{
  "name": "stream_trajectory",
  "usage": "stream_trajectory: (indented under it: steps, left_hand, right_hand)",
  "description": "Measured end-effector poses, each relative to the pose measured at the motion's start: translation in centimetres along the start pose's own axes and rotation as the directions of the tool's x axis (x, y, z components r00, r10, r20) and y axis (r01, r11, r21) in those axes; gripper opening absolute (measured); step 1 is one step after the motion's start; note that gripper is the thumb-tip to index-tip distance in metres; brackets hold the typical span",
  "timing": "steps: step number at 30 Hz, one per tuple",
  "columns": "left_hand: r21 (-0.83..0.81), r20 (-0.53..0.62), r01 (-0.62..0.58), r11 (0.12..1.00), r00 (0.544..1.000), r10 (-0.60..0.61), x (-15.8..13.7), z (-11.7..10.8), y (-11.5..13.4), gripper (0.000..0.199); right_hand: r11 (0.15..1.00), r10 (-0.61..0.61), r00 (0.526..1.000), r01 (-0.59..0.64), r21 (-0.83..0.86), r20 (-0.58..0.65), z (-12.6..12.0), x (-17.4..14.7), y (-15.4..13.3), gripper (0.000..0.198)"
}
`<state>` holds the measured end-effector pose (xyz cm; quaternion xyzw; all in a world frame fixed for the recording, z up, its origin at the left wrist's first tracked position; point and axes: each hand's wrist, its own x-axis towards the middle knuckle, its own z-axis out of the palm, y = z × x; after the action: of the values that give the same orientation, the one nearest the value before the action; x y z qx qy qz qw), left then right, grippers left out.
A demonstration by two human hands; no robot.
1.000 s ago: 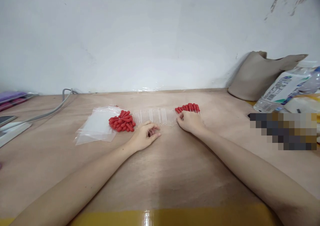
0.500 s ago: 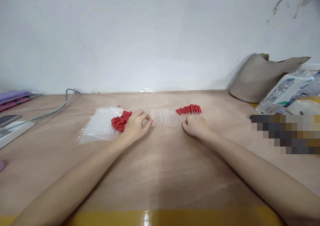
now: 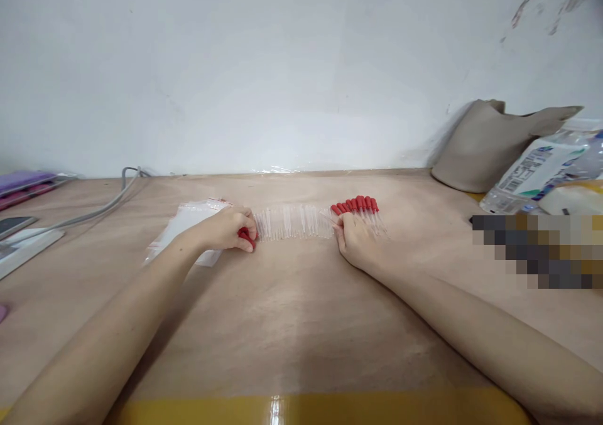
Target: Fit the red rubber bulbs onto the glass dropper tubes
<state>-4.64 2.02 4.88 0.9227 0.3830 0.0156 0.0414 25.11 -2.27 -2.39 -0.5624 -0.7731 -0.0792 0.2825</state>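
My left hand [image 3: 230, 227] is over the pile of red rubber bulbs [image 3: 246, 239], its fingers curled down and closing on one; the hand covers most of the pile. Beneath and behind that hand lie clear zip bags [image 3: 188, 218]. Slim clear dropper tubes [image 3: 287, 223] lie side by side in a row between my hands. My right hand [image 3: 355, 240] pinches a clear dropper tube [image 3: 328, 215] at the right end of this row. Just beyond its fingers is a fanned group of droppers with red bulbs [image 3: 360, 204] on their far ends.
A grey cable [image 3: 94, 213] and a phone [image 3: 16, 226] lie at the left, with purple packs [image 3: 28, 183] behind. At the right, a plastic bottle [image 3: 532, 167] lies tilted by a grey-brown holder [image 3: 475, 152]. The wall closes off the table's far side.
My left hand has moved left from the tube row onto the red bulbs. My right hand has shifted slightly left, and a tube now shows at its fingertips.
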Motion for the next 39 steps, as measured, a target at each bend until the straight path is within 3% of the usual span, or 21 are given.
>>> stream_trajectory:
  steps: [6,10,14,17,20,22,27,30,33,39]
  left_hand:
    - [-0.03,0.058,0.022,0.999,0.998,-0.02,-0.1,-0.5,0.8,0.005]
    - [-0.319,0.019,0.031,0.947,0.999,-0.026,-0.2,-1.3,2.9,0.017]
    - [-0.706,-0.169,-0.041,0.707,0.979,-0.111,1.0,0.9,6.0,0.021]
    - [-0.842,-0.273,-0.133,0.523,0.941,-0.199,2.2,4.3,7.3,0.023]
    - [-0.935,-0.256,-0.15,0.322,0.913,-0.318,2.9,6.8,7.7,0.03]
    - [-0.96,-0.219,-0.138,0.244,0.913,-0.344,3.0,7.4,7.7,0.028]
    - [-0.942,-0.191,-0.053,0.331,0.897,-0.399,2.8,7.2,7.9,0.025]
    - [-0.952,-0.176,-0.05,0.304,0.897,-0.406,2.7,7.3,8.1,0.029]
    - [-0.952,-0.224,-0.104,0.289,0.879,-0.42,2.8,7.5,8.2,0.029]
    - [-0.897,-0.346,-0.158,0.413,0.833,-0.432,2.9,7.4,8.3,0.025]
  right_hand:
    - [0.971,-0.075,0.989,0.101,0.214,-0.127,1.7,0.2,1.1,0.019]
    - [0.949,-0.16,0.969,0.203,0.24,-0.188,2.2,0.2,1.2,0.021]
    - [0.93,-0.177,0.969,0.223,0.291,-0.175,1.7,0.1,0.9,0.017]
    - [0.921,-0.186,0.971,0.225,0.317,-0.148,1.0,-0.1,0.7,0.014]
    - [0.921,-0.194,0.974,0.221,0.321,-0.113,0.3,-0.3,0.3,0.011]
    - [0.925,-0.203,0.975,0.222,0.309,-0.09,0.1,-0.5,0.0,0.012]
    - [0.92,-0.255,0.967,0.252,0.3,-0.031,0.2,-0.9,-0.4,0.015]
    - [0.916,-0.278,0.96,0.275,0.291,-0.033,0.3,-1.1,-0.6,0.017]
    - [0.907,-0.295,0.955,0.293,0.302,-0.042,0.2,-1.1,-0.9,0.016]
    - [0.89,-0.295,0.954,0.295,0.346,-0.055,-0.1,-1.3,-1.5,0.015]
